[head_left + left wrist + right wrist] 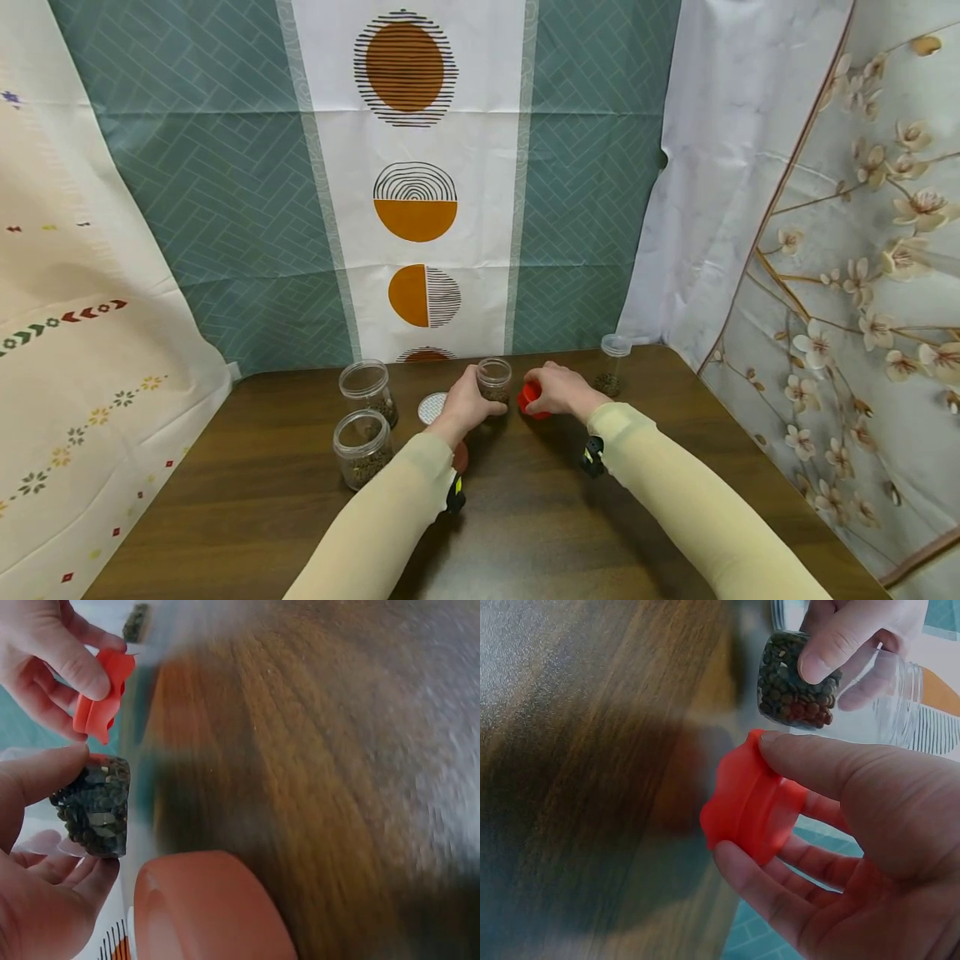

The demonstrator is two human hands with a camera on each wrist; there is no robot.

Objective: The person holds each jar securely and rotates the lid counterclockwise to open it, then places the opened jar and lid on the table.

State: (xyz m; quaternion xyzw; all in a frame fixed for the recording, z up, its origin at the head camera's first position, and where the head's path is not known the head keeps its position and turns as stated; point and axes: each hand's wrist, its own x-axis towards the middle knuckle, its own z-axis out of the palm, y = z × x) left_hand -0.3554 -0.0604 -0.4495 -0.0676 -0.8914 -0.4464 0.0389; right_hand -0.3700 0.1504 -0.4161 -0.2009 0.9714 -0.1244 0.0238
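In the head view my left hand point(467, 410) grips a small clear open-topped jar point(494, 373) near the back of the table. Dark brown-green grains fill its lower part, as the right wrist view shows of the jar point(799, 690). Just to the right, my right hand point(564, 390) holds a red lid point(535, 402) with a wavy edge. Thumb and fingers pinch this lid point(742, 799) by its rim in the right wrist view. A gap separates lid and jar. In the left wrist view an orange-pink round lid point(217, 907) is close to the left hand.
Two wide clear jars point(365, 385) point(362, 448) with dark contents stand on the left. A white patterned disc point(432, 408) lies beside the left hand. Behind the right hand stands a slim clear jar point(615, 362). Curtains back the wooden table point(525, 517).
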